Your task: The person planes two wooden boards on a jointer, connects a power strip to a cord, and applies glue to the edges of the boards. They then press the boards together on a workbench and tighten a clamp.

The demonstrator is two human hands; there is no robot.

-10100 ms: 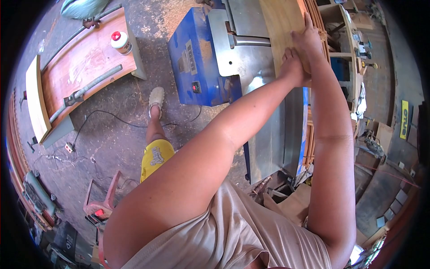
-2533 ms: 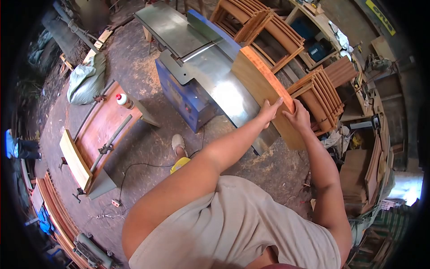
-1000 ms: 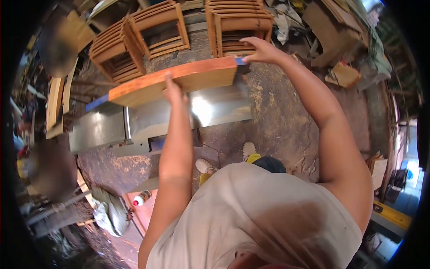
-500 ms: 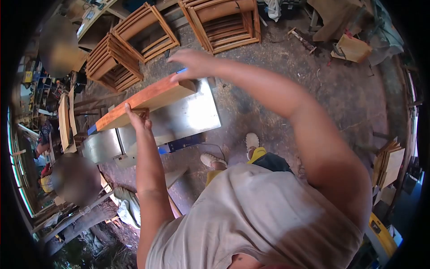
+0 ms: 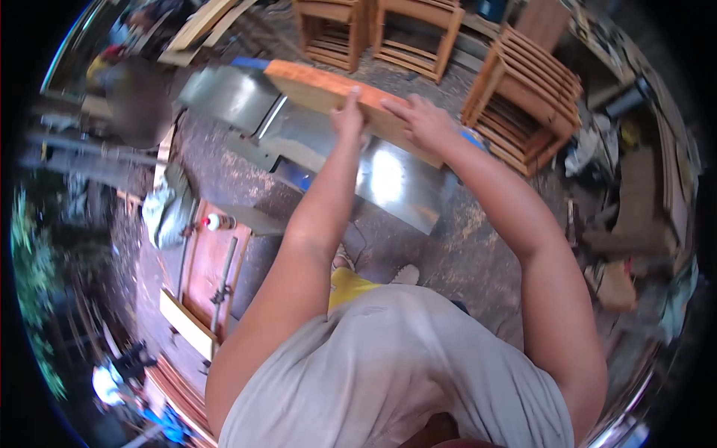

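A thick wooden board (image 5: 317,95) with an orange-brown upper edge and a paler side stands on edge on the metal bed (image 5: 306,134) of a machine that looks like a jointer. Its far side lies along a blue fence (image 5: 250,63). My left hand (image 5: 349,118) is at the middle of the board's near side, thumb up at the top edge and its other fingers curled and partly hidden. To its right, my right hand (image 5: 429,125) rests on the board's top edge toward its right end, with fingers stretched out and apart.
Stacked wooden frames (image 5: 523,97) stand behind the machine to the right, with more frames (image 5: 418,33) at the back. At lower left are a reddish panel with clamps (image 5: 213,261) and a white bottle (image 5: 220,222). A blurred person (image 5: 138,101) is at the left.
The view has turned, so the machine sits higher and further right. My right hand has come from the board's far right end closer to my left hand, onto the top edge.
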